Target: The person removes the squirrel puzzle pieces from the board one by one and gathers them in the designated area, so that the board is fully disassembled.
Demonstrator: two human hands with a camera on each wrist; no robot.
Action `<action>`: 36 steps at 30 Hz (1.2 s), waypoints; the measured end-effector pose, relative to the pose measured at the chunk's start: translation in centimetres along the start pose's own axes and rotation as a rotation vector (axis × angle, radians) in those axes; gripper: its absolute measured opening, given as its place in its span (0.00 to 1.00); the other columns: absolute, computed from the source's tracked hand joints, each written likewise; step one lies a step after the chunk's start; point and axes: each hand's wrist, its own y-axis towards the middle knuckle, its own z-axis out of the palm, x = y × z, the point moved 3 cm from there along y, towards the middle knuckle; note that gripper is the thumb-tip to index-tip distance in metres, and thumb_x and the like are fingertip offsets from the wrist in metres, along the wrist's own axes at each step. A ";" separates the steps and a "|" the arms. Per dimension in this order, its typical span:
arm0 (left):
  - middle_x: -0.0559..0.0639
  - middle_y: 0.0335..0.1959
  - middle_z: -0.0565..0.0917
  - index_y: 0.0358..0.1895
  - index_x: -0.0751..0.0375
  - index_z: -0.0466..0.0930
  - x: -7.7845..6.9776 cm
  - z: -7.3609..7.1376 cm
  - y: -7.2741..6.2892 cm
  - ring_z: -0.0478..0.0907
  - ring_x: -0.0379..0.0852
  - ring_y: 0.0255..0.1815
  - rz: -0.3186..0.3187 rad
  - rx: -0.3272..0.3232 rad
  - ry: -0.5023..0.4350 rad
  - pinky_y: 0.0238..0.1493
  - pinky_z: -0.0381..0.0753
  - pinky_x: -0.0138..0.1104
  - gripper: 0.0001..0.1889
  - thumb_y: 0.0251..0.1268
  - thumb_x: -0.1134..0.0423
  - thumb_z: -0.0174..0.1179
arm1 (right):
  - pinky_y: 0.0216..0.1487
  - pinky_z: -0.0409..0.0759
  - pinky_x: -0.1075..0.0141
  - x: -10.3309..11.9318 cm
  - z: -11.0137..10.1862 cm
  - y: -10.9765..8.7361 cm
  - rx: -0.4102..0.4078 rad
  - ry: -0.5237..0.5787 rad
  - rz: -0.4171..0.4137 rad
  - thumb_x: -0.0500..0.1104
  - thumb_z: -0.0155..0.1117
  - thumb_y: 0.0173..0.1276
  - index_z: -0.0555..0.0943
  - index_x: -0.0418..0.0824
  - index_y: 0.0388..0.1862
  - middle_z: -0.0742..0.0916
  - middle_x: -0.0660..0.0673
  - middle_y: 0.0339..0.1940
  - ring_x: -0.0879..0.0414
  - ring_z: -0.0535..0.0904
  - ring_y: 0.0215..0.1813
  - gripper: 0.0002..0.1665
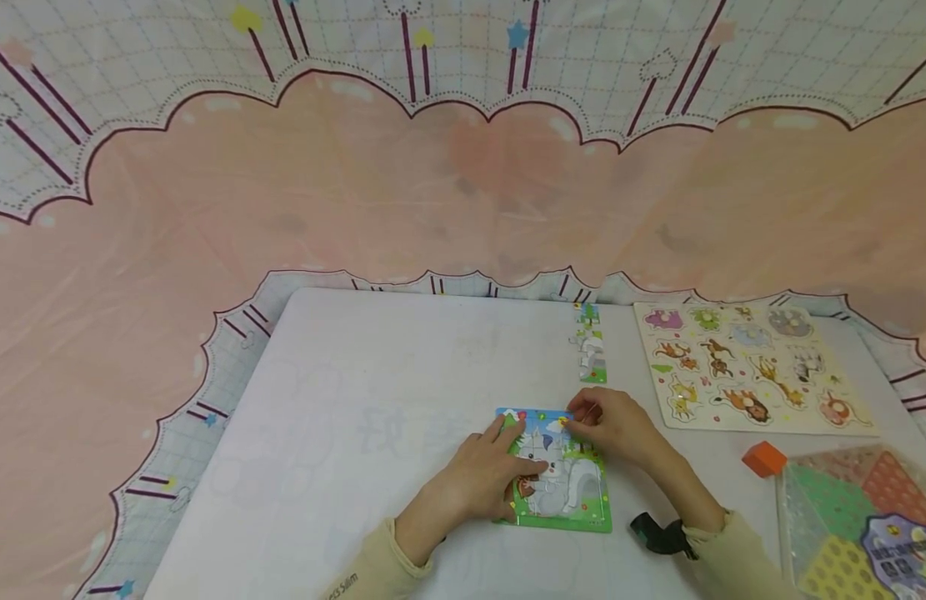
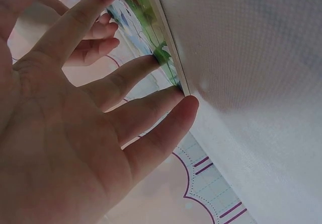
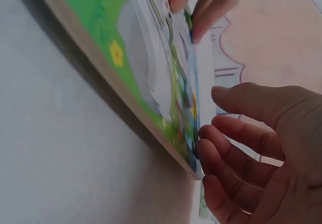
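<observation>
A small jigsaw puzzle (image 1: 560,500) with a green border and a grey-white cartoon animal lies on the white table. My left hand (image 1: 487,477) rests over its left side with fingers spread. The left wrist view shows those fingers (image 2: 136,78) fairly straight, with tips on the puzzle's face and edge. My right hand (image 1: 616,425) is at the upper right corner. In the right wrist view its loosely bent fingers (image 3: 226,158) touch the puzzle's edge, the thumb stands apart, and no piece shows between them. Loose puzzle pieces (image 1: 592,354) lie in a column farther back.
An animal peg-style board (image 1: 703,375) lies at the back right. An orange block (image 1: 764,459) sits in front of it, beside a clear bag of coloured shapes (image 1: 830,517). A black object (image 1: 656,533) is by the right wrist. Patterned cloth (image 1: 357,183) surrounds the white table (image 1: 320,433).
</observation>
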 end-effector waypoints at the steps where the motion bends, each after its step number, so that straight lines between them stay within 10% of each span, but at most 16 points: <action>1: 0.54 0.73 0.65 0.63 0.30 0.78 0.0 0.0 0.0 0.59 0.62 0.74 0.000 0.001 -0.001 0.55 0.75 0.45 0.37 0.43 0.47 0.79 | 0.35 0.75 0.65 0.1 0.2 -0.1 0.004 -0.003 0.008 0.43 0.72 0.62 0.83 0.40 0.38 0.82 0.54 0.28 0.59 0.76 0.32 0.10; 13: 0.55 0.74 0.63 0.64 0.30 0.77 -0.1 0.0 -0.1 0.59 0.63 0.74 0.000 -0.003 0.000 0.54 0.76 0.48 0.37 0.43 0.47 0.79 | 0.33 0.70 0.62 1.9 2.0 -1.1 -0.133 -0.089 0.144 0.44 0.78 0.53 0.80 0.38 0.33 0.78 0.49 0.26 0.56 0.71 0.29 0.16; 36: 0.56 0.74 0.63 0.64 0.30 0.77 -0.1 -0.1 0.0 0.59 0.63 0.73 0.004 -0.006 0.008 0.55 0.76 0.48 0.37 0.43 0.47 0.79 | 0.31 0.67 0.62 2.1 2.6 -0.6 -0.133 0.027 0.291 0.43 0.81 0.50 0.80 0.36 0.37 0.77 0.47 0.26 0.53 0.70 0.30 0.21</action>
